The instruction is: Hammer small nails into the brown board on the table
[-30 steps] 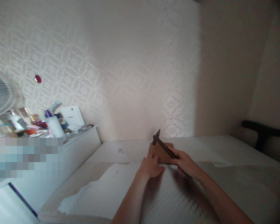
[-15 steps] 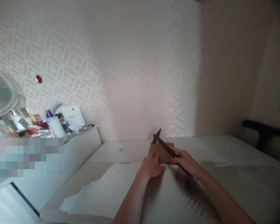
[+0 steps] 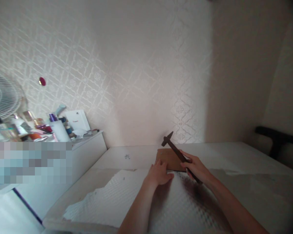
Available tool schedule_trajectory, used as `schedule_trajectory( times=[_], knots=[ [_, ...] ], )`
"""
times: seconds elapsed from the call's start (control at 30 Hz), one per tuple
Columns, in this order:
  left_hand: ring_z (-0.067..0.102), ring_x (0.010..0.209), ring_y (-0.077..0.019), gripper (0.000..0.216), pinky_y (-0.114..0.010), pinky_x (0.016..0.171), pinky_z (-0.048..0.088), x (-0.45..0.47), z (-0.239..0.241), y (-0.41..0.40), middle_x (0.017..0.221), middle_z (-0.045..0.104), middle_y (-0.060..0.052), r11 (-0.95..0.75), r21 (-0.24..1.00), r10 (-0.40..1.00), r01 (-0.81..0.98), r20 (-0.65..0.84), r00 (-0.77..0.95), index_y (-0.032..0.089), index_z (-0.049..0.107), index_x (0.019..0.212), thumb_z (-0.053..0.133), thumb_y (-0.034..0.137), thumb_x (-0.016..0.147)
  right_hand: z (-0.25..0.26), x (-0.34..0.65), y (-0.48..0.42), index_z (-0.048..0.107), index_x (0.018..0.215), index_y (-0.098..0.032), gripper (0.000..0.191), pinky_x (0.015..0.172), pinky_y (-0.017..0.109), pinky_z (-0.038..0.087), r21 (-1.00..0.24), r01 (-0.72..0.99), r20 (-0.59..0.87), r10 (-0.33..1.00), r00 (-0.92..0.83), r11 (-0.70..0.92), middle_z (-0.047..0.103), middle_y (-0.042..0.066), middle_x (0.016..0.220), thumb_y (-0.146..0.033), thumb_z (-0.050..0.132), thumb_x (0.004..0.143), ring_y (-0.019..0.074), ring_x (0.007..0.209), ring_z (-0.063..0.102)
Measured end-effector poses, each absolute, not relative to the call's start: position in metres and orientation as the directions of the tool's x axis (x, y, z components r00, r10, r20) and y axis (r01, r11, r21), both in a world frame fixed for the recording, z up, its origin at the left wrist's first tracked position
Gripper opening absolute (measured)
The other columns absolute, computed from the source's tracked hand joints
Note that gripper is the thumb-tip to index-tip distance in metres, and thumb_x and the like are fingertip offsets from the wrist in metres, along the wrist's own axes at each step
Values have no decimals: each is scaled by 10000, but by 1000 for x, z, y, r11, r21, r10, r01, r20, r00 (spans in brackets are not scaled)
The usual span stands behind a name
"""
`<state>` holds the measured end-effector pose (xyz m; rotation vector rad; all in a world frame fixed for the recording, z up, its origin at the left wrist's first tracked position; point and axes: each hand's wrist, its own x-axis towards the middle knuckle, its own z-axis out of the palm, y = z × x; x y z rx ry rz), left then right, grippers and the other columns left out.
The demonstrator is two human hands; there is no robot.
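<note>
My right hand (image 3: 196, 167) is wrapped round the handle of a hammer (image 3: 177, 150). The hammer head is raised above the far edge of a brown board (image 3: 174, 160) and does not touch it. On the board's left part my left hand (image 3: 158, 172) rests flat, its fingers forward and its thumb out to the right near the front edge. A tiny bit near the board's far edge is too small to name. Under my forearms lies a white quilted-textured sheet (image 3: 107, 198), its left edge ragged.
Several small metal pieces (image 3: 127, 156) lie on the white surface (image 3: 141, 152) left of the board. A white cabinet (image 3: 88, 156) crowded with bottles (image 3: 60, 130) stands at the left, near a fan (image 3: 5, 94). At the right is a black T-shaped object (image 3: 277, 136). A patterned wall rises behind.
The hammer head has lifted up and slightly right, away from the board. My left hand has stayed in place on the board.
</note>
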<state>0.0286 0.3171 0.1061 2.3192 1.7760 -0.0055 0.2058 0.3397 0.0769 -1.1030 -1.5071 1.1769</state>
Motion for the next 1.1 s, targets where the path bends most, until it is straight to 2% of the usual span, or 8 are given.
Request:
schedule_trajectory(
  times=[0.2, 0.4, 0.57, 0.77, 0.93, 1.1],
  knots=[
    [374, 1343, -346, 699, -445, 1070, 362, 28, 104, 319, 1480, 355, -190, -253, 173, 952, 952, -131, 277, 111, 398, 1414, 468, 510, 845, 74, 206, 340, 418, 1426, -132, 801, 295, 188, 287, -982, 152, 74, 965, -250, 115, 518, -85, 476, -227, 509, 636, 89, 285, 428],
    [384, 1338, -343, 691, -448, 1069, 359, 27, 104, 317, 1463, 383, -189, -250, 177, 954, 952, -125, 274, 127, 391, 1415, 465, 512, 846, 76, 206, 339, 379, 1449, -136, 803, 289, 187, 277, -975, 114, 167, 965, -200, 192, 518, -88, 480, -228, 502, 660, 80, 272, 406],
    [397, 1328, -340, 676, -427, 1065, 367, 28, 104, 318, 1457, 389, -179, -250, 181, 953, 951, -129, 275, 128, 416, 1398, 471, 511, 844, 78, 206, 337, 402, 1435, -133, 819, 281, 197, 285, -983, 156, 52, 966, -255, 94, 585, -63, 541, -222, 509, 629, 82, 273, 412],
    [396, 1328, -337, 673, -437, 1062, 365, 29, 105, 318, 1454, 397, -172, -236, 170, 956, 957, -137, 260, 140, 398, 1408, 463, 509, 849, 76, 204, 340, 369, 1451, -118, 827, 293, 192, 290, -980, 116, 137, 971, -198, 162, 524, -86, 487, -240, 512, 646, 81, 279, 410],
    [415, 1313, -336, 649, -420, 1050, 382, 29, 105, 317, 1433, 415, -179, -247, 167, 956, 954, -119, 268, 133, 443, 1372, 478, 505, 842, 73, 207, 341, 379, 1444, -106, 836, 283, 199, 291, -986, 144, 48, 965, -259, 88, 539, -78, 511, -246, 513, 631, 89, 280, 422],
    [422, 1308, -337, 655, -429, 1047, 383, 29, 105, 317, 1425, 424, -183, -235, 165, 957, 958, -136, 258, 136, 426, 1383, 470, 510, 847, 75, 204, 339, 355, 1460, -141, 855, 291, 196, 301, -982, 129, 104, 970, -219, 135, 511, -97, 512, -248, 509, 625, 79, 278, 410]
  ],
)
